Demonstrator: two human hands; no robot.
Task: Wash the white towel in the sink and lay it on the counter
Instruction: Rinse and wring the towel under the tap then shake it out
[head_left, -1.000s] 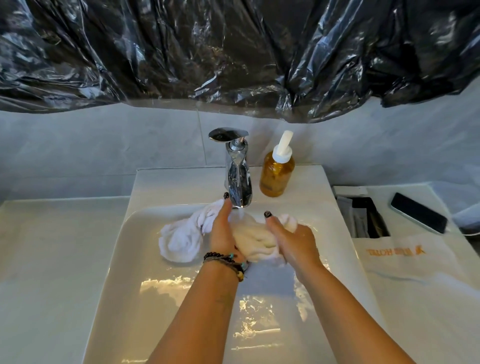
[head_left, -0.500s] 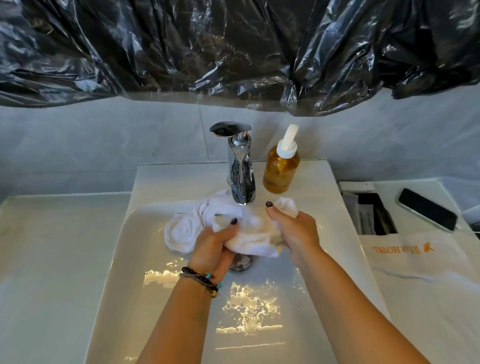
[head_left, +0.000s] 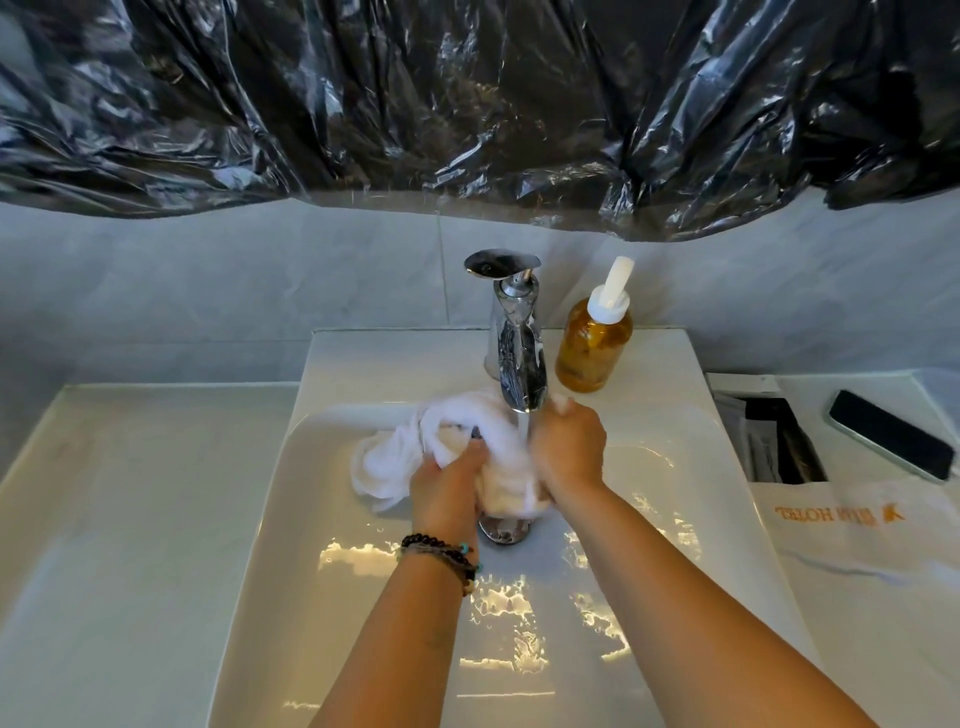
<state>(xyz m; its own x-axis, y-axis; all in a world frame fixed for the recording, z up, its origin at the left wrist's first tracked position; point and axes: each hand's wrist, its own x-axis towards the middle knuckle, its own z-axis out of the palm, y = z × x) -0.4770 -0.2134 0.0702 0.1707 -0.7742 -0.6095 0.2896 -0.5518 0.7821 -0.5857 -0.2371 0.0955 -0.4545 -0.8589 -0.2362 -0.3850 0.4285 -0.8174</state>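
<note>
**Towel under the running tap**

My left hand (head_left: 449, 480) and right hand (head_left: 569, 452) both grip the soft, bunched white towel (head_left: 395, 462) beneath the chrome faucet (head_left: 517, 358), inside the glossy sink (head_left: 649, 519). Its long axis seems to run sideways, tail trailing left.

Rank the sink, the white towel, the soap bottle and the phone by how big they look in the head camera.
1. Sink, by far the largest.
2. White towel, bunched, partly hidden by both hands.
3 and 4. Soap bottle and phone look alike in size; too close to rank.
</note>
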